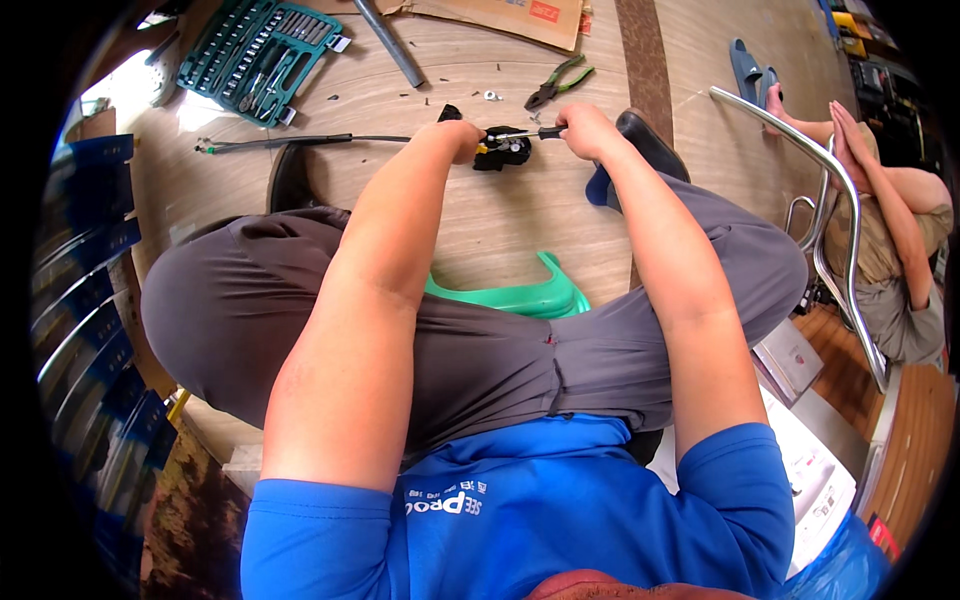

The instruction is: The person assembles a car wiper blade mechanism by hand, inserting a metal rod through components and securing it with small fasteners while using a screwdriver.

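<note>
I sit with my legs spread, both forearms reaching to a small black mechanism [506, 153] held just above the floor. My left hand [458, 140] is closed around its left side; the fingertips are mostly hidden. A black cable [375, 138] runs leftward from beside this hand to a thinner end with a green tip. My right hand [590, 132] is closed on the dark handle of a slim screwdriver [549, 132]. Its shaft points left at the mechanism; whether the tip sits in a screw is too small to tell.
Pliers [558, 84] with green handles lie beyond my hands, near small loose screws and a nut [491, 96]. A green socket set case [262, 62], a grey pipe [390, 42] and cardboard [500, 14] lie farther off. A green plastic stool [525, 299] is between my legs. Another person [890, 200] sits right, behind a metal rail [848, 190].
</note>
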### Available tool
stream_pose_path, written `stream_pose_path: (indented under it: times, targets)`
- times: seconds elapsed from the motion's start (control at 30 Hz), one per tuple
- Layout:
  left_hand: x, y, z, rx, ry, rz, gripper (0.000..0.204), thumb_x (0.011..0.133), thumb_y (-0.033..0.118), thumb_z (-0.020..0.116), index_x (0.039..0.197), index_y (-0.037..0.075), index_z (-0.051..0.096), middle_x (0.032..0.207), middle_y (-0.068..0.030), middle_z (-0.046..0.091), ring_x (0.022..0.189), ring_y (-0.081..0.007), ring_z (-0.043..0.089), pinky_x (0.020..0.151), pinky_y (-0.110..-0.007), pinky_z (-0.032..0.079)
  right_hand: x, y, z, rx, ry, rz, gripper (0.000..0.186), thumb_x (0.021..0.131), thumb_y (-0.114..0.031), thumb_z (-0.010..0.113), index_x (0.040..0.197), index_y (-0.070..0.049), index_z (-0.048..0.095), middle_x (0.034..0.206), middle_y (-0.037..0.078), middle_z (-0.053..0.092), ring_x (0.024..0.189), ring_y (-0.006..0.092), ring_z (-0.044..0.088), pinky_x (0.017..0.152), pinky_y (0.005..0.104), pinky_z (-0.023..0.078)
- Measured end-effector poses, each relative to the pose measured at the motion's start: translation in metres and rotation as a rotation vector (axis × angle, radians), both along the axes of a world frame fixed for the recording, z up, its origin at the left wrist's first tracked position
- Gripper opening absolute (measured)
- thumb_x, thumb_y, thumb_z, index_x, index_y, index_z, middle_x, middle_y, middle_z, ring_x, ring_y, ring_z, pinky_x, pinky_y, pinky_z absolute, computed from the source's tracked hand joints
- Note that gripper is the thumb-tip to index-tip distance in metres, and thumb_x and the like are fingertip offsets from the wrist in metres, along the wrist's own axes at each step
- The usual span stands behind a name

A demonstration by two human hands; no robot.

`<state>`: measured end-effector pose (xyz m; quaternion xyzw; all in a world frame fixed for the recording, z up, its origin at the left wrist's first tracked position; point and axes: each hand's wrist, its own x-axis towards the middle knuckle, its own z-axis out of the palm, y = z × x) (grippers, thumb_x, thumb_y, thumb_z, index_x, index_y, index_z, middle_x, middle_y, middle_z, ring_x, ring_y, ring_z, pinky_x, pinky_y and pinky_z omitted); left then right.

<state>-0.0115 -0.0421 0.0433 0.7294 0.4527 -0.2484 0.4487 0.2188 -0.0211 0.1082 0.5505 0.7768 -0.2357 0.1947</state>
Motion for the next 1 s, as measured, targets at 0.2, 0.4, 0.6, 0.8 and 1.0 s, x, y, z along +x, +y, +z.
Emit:
stream_pose_path:
  times: [0.2, 0.4, 0.6, 0.8, 1.0]
  targets:
    - [0.000, -0.001, 0.001, -0.019, 0.018, -0.001, 0.069, 0.083, 0.002, 0.044, 0.147, 0.027, 0.036, 0.137, -0.0114, 0.053, 0.125, -0.0321, 0.051, 0.103, -0.040, 0.042, 0.021, -0.010, -0.019, -0.014, 0.103, -0.126, 0.019, 0.080, -0.011, 0.071, 0.097, -0.004, 0.070, 0.090, 0.018, 0.068, 0.087, 0.0324, 0.065, 0.079, 0.0394, 0.050]
    - [0.002, -0.001, -0.001, 0.030, -0.022, 0.036, 0.065, 0.083, 0.002, 0.046, 0.143, 0.026, 0.044, 0.133, -0.0126, 0.056, 0.120, -0.0313, 0.055, 0.100, -0.040, 0.044, 0.037, -0.019, -0.038, -0.060, 0.196, -0.254, 0.021, 0.080, -0.013, 0.072, 0.100, -0.006, 0.071, 0.092, 0.017, 0.069, 0.088, 0.0300, 0.066, 0.080, 0.0377, 0.051]
    - [0.004, -0.002, -0.013, 0.150, -0.051, 0.136, 0.050, 0.084, 0.007, 0.050, 0.131, 0.023, 0.058, 0.123, -0.0130, 0.062, 0.112, -0.0305, 0.059, 0.094, -0.040, 0.048, 0.053, -0.021, -0.059, -0.172, 0.379, -0.398, 0.024, 0.082, -0.014, 0.072, 0.104, -0.006, 0.071, 0.095, 0.015, 0.071, 0.086, 0.0252, 0.067, 0.080, 0.0352, 0.052]
    - [0.005, 0.007, -0.010, 0.251, -0.052, 0.167, 0.032, 0.086, 0.018, 0.059, 0.117, 0.016, 0.065, 0.111, -0.0144, 0.067, 0.101, -0.0310, 0.063, 0.087, -0.040, 0.051, 0.053, -0.023, -0.060, -0.316, 0.535, -0.569, 0.026, 0.086, -0.011, 0.069, 0.110, -0.004, 0.068, 0.093, 0.009, 0.071, 0.081, 0.0169, 0.063, 0.074, 0.0320, 0.052]
    - [-0.004, 0.012, -0.016, 0.269, -0.282, 0.442, 0.027, 0.087, 0.026, 0.061, 0.104, 0.006, 0.070, 0.096, -0.0172, 0.069, 0.091, -0.0337, 0.065, 0.081, -0.040, 0.051, 0.047, -0.017, -0.048, -0.366, 0.599, -0.686, 0.027, 0.088, -0.009, 0.067, 0.114, -0.004, 0.065, 0.095, 0.006, 0.068, 0.082, 0.0137, 0.061, 0.069, 0.0301, 0.053]
